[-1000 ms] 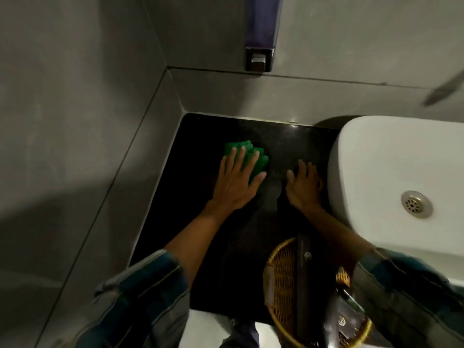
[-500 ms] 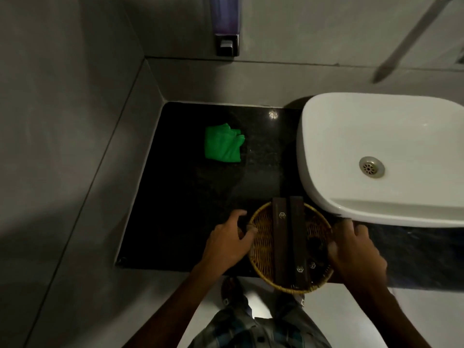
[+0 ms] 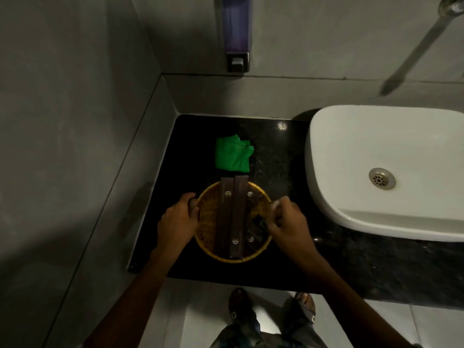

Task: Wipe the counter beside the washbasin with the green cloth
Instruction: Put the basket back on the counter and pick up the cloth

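The wicker basket [image 3: 233,222] is gripped at its rim by both hands at the centre of the frame, the left hand [image 3: 177,222] clenched on the left edge and the right hand [image 3: 286,226] closed on the right edge, with 2 dark wooden bars [image 3: 232,217] laid across its top. The green cloth [image 3: 232,155] is left lying crumpled on the black worktop [image 3: 190,151] just above the basket, touched by neither hand, while the white washbasin [image 3: 376,172] is seen at the right. Risk is judged to sit mostly with the basket: if it is tilted while being shifted, the 2 bars could be slid off and dropped onto the worktop or the floor below. If it is pushed upward in the frame, the cloth could be trapped beneath it or bunched against the wall. A swing to the right could see the washbasin struck. Whether the basket is resting or lifted cannot be told.
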A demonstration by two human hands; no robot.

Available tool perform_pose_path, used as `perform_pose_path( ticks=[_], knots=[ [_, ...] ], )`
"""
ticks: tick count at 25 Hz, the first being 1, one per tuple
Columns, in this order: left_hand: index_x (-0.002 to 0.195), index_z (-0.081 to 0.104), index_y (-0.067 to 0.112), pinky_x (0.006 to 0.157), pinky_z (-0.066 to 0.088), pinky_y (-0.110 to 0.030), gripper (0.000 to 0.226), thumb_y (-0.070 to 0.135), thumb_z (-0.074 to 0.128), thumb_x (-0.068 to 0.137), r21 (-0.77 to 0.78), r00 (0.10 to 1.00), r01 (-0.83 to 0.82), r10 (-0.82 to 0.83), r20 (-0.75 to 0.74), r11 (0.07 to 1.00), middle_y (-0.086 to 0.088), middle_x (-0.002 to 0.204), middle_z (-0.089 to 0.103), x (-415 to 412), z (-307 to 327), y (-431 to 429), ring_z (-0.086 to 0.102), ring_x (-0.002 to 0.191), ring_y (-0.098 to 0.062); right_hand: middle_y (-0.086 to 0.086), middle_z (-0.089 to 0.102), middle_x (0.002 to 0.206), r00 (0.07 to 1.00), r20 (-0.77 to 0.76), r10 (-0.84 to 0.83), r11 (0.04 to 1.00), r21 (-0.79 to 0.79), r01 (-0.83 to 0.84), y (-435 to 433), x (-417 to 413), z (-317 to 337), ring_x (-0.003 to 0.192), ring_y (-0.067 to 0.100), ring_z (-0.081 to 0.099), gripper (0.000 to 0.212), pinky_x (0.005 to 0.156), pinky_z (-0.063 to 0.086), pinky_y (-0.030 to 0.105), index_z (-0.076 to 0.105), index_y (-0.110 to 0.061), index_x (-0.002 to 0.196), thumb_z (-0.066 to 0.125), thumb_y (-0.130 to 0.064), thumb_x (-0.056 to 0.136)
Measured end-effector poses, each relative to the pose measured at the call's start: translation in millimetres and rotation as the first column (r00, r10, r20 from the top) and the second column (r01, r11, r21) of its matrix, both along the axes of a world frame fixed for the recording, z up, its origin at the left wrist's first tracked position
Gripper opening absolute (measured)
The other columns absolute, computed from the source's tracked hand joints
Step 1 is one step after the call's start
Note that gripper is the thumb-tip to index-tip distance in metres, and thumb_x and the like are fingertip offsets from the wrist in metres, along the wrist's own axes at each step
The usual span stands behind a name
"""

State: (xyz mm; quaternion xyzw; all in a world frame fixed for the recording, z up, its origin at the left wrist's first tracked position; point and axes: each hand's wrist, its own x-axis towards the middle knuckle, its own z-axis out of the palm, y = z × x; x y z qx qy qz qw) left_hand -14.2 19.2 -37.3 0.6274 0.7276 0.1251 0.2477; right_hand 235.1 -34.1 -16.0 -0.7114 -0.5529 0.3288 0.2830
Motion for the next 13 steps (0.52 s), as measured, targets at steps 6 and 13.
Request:
perform_pose_path(
  ticks=[6,13],
  knots=[
    [0.129,0.053,0.019,0.083,0.052,-0.040,0.044,0.035,0.060,0.088,0.050,0.997,0.054,-0.051,-0.066,0.997,-0.013,0.117,0.068,-1.3,0.9,64.7,0.065,0.104,-0.033,0.000,0.056,0.098,0.996,-0.079,-0.027,0.999,-0.034,0.024,9.3,-2.5,-6.4,0.082,0.017,0.062,0.016,0.075,0.057,0.046,0.049,-0.021,0.098,0.062,-0.027,0.091],
    [0.142,0.032,0.002,0.105,0.045,-0.048,0.079,0.012,0.078,0.079,-0.370,0.842,-0.147,0.312,0.439,0.917,-0.017,0.142,0.049,86.3,-12.4,191.3,0.051,0.127,-0.036,-0.010,0.056,0.102,0.993,0.029,-0.112,0.990,0.085,0.110,-19.0,42.9,35.8,0.092,0.005,0.058,0.031,0.080,0.054,0.035,0.050,-0.031,0.110,0.069,-0.026,0.087]
  ],
)
